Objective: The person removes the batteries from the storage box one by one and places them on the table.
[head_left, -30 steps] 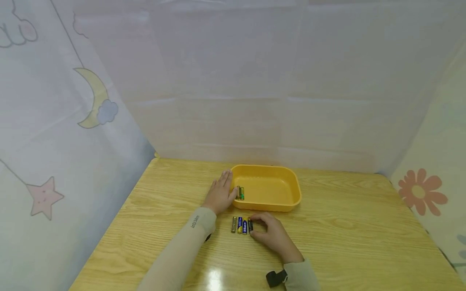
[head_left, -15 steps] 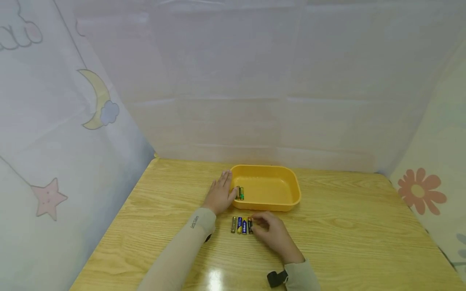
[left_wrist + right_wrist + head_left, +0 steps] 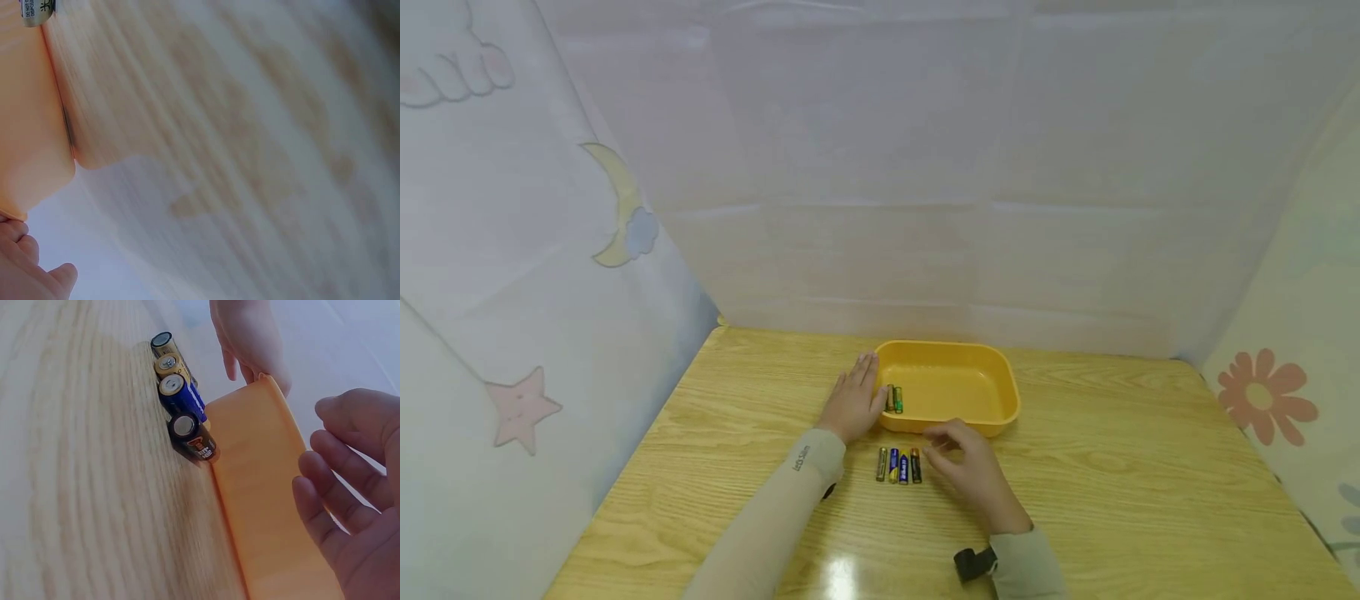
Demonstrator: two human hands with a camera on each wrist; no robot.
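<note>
My left hand (image 3: pixel 852 402) rests with straight fingers along the left rim of a yellow plastic tray (image 3: pixel 1011 408). Inside the tray, by my left thumb, lie a green battery (image 3: pixel 898 400) and a darker gold one (image 3: pixel 891 398). In front of the tray a row of batteries lies side by side on the table: a gold one (image 3: pixel 882 465), a blue and yellow one (image 3: pixel 893 465), a blue one (image 3: pixel 904 468) and a black one (image 3: pixel 916 467). Just right of the black battery my right hand (image 3: pixel 970 471) hovers, fingers loosely bent, holding nothing; the right wrist view shows the fingers apart.
The wooden table (image 3: pixel 1120 467) extends to both sides of the tray. A pale cloth wall (image 3: pixel 925 167) rises behind it, with printed cloth at left and right. A black strap (image 3: pixel 973 564) sits at my right wrist.
My right hand has let go of the black battery and moved slightly up and right, toward the tray's front edge. The black battery stays in the row. My left hand has not moved.
</note>
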